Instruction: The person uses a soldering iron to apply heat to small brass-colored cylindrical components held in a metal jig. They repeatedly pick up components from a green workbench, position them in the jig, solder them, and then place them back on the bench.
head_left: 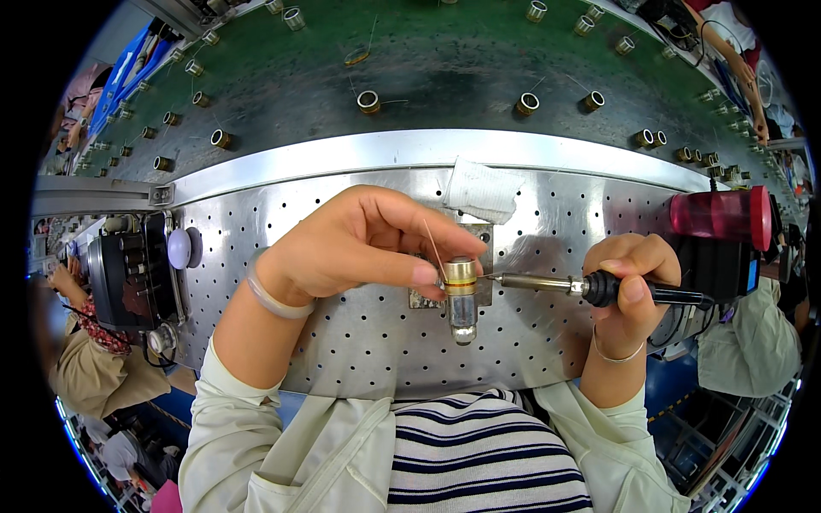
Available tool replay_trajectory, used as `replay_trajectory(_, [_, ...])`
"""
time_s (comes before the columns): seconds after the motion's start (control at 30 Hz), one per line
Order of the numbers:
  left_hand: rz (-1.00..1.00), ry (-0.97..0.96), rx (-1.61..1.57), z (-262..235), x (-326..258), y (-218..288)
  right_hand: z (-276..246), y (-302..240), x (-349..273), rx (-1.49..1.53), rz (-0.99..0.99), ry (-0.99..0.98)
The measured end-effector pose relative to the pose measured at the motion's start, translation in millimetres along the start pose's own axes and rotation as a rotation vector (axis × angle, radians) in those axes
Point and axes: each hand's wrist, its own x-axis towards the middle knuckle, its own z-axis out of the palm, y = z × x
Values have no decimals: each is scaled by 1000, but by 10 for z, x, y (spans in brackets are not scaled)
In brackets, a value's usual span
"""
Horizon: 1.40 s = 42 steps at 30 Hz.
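Observation:
My right hand [629,278] is closed round the black handle of a soldering iron [547,283]. The iron's thin tip points left and reaches the side of a small brass-coloured wire coil [460,273]. That coil sits on a shiny metal cylinder with a rounded end [463,316], at a small metal block [484,291] on the perforated plate. Thumb and fingers of my left hand [359,239] close round the coil from the left and far side. A fine wire [433,244] rises beside it. Whether the tip touches the coil or a wire end is too small to tell.
A folded white cloth [483,190] lies behind my hands on the perforated metal plate [359,350]. Several coils, such as this one [369,103], stand on the green belt [445,68]. A red cylindrical container [723,217] is at right, a dark machine [132,274] at left. Other people work on both sides.

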Motion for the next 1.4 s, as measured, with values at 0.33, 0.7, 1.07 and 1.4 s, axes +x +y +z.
replay_trajectory(0.33, [202, 147, -2, 156, 30, -60, 25, 5, -12, -8, 25, -51])
replay_trajectory(0.7, [262, 125, 65, 175, -1, -33, 41, 6, -19, -38, -8, -63])
replay_trajectory(1.07, [315, 98, 99, 148, 1, -51, 22, 2, -36, -82, 7, -50])
replay_trajectory(1.4, [228, 64, 67, 120, -18, -7, 4, -1, -20, -97, 1, -71])
